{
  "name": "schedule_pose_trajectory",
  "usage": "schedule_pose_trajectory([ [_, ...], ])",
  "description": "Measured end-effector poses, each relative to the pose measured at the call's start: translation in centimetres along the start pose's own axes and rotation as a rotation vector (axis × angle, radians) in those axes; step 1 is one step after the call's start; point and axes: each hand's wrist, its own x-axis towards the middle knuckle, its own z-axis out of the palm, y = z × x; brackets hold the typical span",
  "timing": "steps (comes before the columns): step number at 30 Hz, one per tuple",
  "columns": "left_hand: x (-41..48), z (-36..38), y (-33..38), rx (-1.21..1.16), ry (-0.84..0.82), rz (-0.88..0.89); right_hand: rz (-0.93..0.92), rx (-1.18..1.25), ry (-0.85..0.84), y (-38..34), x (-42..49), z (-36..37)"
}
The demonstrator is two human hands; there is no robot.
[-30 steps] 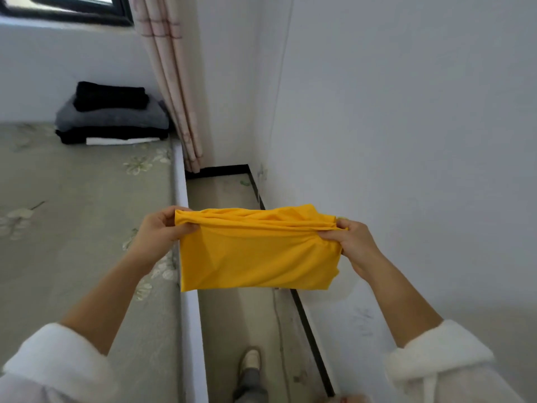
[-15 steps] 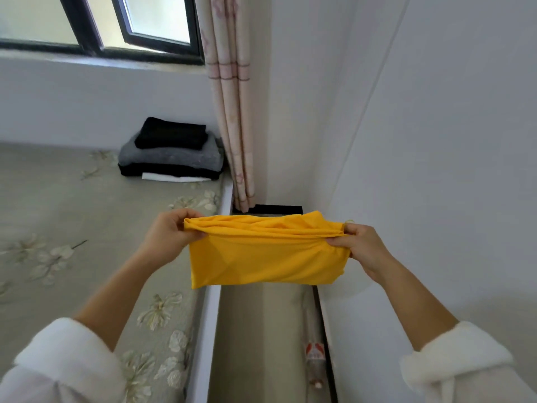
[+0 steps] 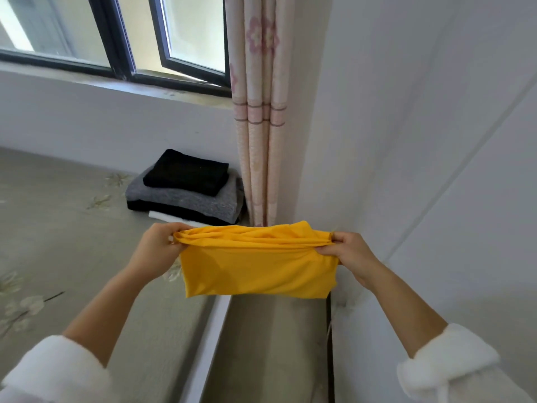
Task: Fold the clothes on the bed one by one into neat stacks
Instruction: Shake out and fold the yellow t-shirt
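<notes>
Lifting my head has brought the window (image 3: 87,39) into view and the folded stack (image 3: 186,196) nearer, at 11 o'clock from my hands. My left hand (image 3: 158,248) and right hand (image 3: 348,254) each pinch a top corner of the yellow garment (image 3: 258,269), which hangs folded and taut between them over the edge of the bed (image 3: 72,228). Folding looks finished to me. Next I should carry it toward 11 o'clock and lay it squarely on the stack.

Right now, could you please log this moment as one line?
left hand: grips yellow garment; right hand: grips it; folded stack: on bed
</notes>
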Motion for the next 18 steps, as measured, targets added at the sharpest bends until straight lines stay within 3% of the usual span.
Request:
schedule_pose_trajectory([
  [6, 7.7, -0.4, -2.3, 0.035, 0.158, -0.208, -0.067, -0.029, -0.04, -3.5, 10.5, 2.4],
  [10, 12.8, -1.9, -4.7, -0.119, 0.327, -0.363, -0.085, -0.007, -0.09, -5.4, 17.0, 5.6],
  [18, 24.8, -7.4, -12.5, -0.408, 0.515, -0.408, -0.064, 0.013, -0.199, -9.9, 30.3, 14.8],
])
